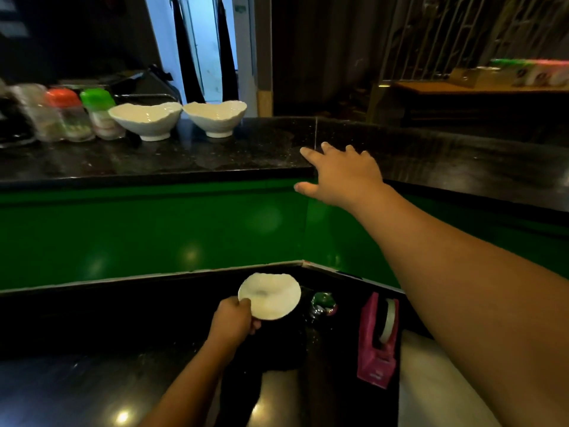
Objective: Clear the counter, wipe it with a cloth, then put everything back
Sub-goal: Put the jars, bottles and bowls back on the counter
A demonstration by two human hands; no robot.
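White bowls (147, 120), speckled black counter (215, 155), green panel (154, 229)

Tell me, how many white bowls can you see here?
3. Two bowls stand side by side on the upper counter, one left of the other. The left hand holds a third lower down.

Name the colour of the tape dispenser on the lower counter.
Pink tape dispenser, clearest in the head view.

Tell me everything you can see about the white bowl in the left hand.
The white bowl is small, glossy and ceramic-looking, with a wavy, uneven rim. It looks empty. It is tilted so its inside faces the camera, above the lower black counter. The left hand grips its near-left rim, thumb on the inside. Nothing else touches it; it resembles the two bowls on the upper counter.
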